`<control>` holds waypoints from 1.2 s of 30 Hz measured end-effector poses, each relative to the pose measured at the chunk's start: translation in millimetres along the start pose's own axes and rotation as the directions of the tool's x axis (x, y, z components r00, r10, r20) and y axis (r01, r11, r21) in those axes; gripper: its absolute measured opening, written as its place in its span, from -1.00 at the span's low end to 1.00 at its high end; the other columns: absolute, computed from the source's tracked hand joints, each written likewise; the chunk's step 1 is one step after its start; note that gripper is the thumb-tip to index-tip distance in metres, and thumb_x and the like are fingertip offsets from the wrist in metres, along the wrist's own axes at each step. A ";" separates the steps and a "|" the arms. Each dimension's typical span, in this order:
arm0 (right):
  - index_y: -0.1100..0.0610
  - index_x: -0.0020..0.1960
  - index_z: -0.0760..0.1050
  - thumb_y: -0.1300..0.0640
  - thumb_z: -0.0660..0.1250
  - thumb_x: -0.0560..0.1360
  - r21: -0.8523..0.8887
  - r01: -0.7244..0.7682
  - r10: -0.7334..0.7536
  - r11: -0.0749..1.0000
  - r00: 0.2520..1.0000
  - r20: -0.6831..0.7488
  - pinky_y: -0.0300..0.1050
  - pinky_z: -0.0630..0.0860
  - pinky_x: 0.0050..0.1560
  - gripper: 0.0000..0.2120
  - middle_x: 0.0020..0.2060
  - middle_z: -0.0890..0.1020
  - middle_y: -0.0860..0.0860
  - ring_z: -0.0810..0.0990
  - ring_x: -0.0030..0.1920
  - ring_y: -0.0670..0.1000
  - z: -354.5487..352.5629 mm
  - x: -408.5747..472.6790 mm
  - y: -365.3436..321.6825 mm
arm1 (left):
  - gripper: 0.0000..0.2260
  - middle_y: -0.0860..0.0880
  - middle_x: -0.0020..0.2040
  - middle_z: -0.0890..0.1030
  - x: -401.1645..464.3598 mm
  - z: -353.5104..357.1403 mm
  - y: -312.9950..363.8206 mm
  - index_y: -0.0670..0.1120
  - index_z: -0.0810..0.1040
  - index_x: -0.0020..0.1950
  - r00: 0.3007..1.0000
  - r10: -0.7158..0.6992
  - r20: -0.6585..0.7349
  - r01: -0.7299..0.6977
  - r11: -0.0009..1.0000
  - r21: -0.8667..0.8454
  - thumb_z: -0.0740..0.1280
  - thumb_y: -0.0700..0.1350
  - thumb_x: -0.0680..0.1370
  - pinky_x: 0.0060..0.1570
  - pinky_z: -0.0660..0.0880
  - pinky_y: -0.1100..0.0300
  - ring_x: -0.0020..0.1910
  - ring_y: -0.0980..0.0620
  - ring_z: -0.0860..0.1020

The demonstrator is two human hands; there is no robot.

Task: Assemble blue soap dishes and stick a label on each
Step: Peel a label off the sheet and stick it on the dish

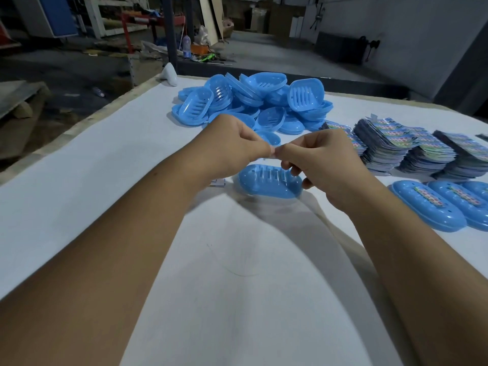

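Note:
An assembled blue soap dish [266, 184] lies on the white table [105, 143] just below my hands, slotted side up, with no label on it. My left hand [235, 140] and my right hand [322, 159] meet above it, fingertips pinching a small pale label [273, 151] between them; most of the label is hidden by the fingers. A heap of loose blue dish halves [250, 101] sits beyond. Stacks of colourful label sheets [412, 151] stand to the right.
Labelled finished dishes [427, 204] lie in a row at the right edge. A small scrap [217, 183] lies left of the dish. A white object [169, 73] stands at the table's far corner. The workshop floor beyond holds clutter.

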State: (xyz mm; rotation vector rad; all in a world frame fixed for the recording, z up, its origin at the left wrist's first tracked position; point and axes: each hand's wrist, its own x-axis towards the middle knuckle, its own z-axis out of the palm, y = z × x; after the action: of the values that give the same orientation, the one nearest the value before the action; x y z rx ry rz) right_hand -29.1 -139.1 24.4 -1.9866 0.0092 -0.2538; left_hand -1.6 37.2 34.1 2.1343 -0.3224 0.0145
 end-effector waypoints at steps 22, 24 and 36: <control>0.18 -0.29 0.69 0.00 0.52 0.46 -0.134 -0.054 0.051 0.990 0.998 -0.032 -0.18 0.48 -0.46 -0.73 -0.18 0.69 0.28 0.51 -0.35 0.02 -7.6 6.3 9.2 | -0.77 0.05 -0.43 0.44 11.8 2.9 -13.5 -0.06 0.67 -0.25 0.986 -0.112 -0.125 0.110 0.994 -0.020 0.49 0.09 0.41 -0.38 0.31 0.21 -0.51 0.14 0.32; 0.18 -0.28 0.69 0.02 0.51 0.46 -0.117 -0.062 0.059 0.991 0.998 -0.026 -0.23 0.46 -0.50 -0.75 -0.18 0.69 0.27 0.52 -0.37 -0.03 -6.9 5.8 8.3 | -0.76 0.02 -0.38 0.44 12.0 3.5 -14.8 -0.09 0.68 -0.21 0.988 -0.102 -0.117 0.101 0.995 -0.021 0.48 0.10 0.40 -0.36 0.32 0.20 -0.41 0.09 0.35; 0.18 -0.34 0.66 -0.05 0.54 0.33 -0.152 -0.149 0.145 0.977 0.989 -0.037 -0.22 0.33 -0.51 -0.71 -0.34 0.69 0.17 0.42 -0.42 0.00 -9.3 7.8 11.0 | -0.65 0.00 -0.39 0.43 12.7 13.4 -23.0 -0.10 0.58 -0.29 0.985 -0.163 -0.057 0.159 0.985 -0.067 0.51 0.17 0.29 -0.31 0.47 0.13 -0.40 0.04 0.40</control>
State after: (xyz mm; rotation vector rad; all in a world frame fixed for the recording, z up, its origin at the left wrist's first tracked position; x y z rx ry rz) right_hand -22.0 -153.0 19.5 -2.1252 0.1968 -0.1874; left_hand 14.6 35.2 9.6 2.0879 -0.1117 -0.0218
